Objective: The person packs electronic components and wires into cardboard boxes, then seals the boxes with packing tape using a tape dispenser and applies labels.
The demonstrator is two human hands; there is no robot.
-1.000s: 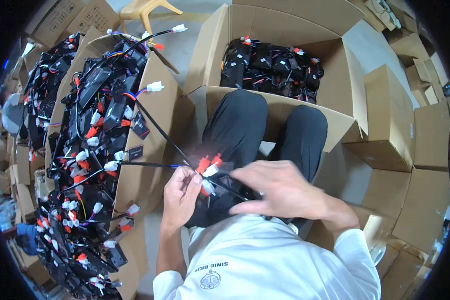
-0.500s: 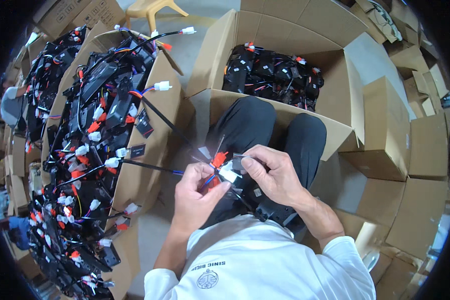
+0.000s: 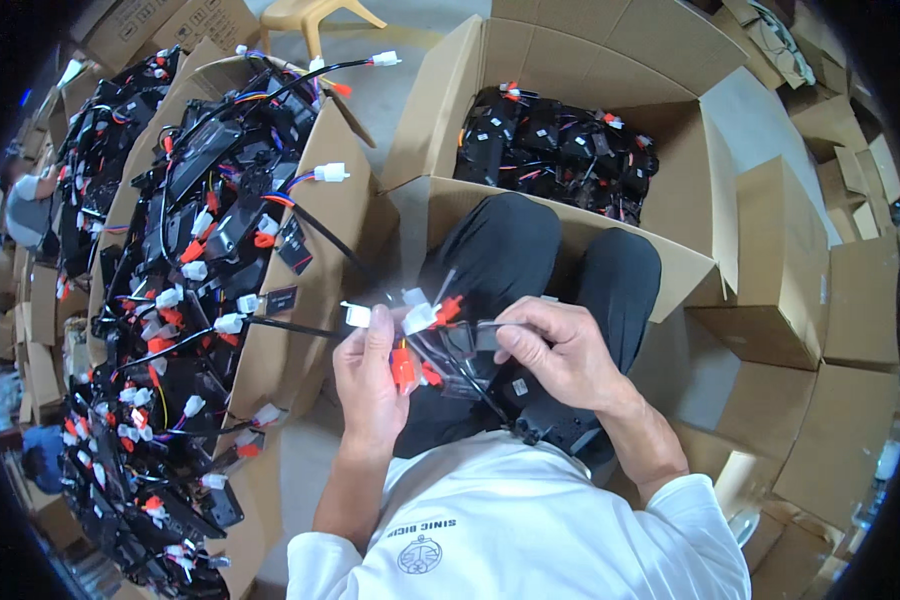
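Note:
Over my lap, my left hand (image 3: 372, 375) is closed around a wire harness. A white plug connector (image 3: 358, 315) sticks out by its thumb, and a red connector (image 3: 403, 370) hangs below its fingers. Between the hands are another white connector (image 3: 420, 318) and a red one (image 3: 448, 310), partly smeared by motion. My right hand (image 3: 560, 350) pinches the edge of a thin, dark see-through piece (image 3: 485, 335) beside these plugs; its exact kind is unclear. A black cable runs from the bunch down to a black plastic unit (image 3: 560, 425) on my lap.
At left, a long open carton (image 3: 270, 370) is heaped with black units, wires and white and red plugs. Ahead, an open box (image 3: 570, 225) holds similar units. More cartons (image 3: 775, 270) stand at right; a yellow stool (image 3: 315, 20) is at the back.
My left hand has turned and shifted slightly, and the plugs have spread apart, a white one now by its thumb. My right hand has moved a little right, still pinching the thin piece.

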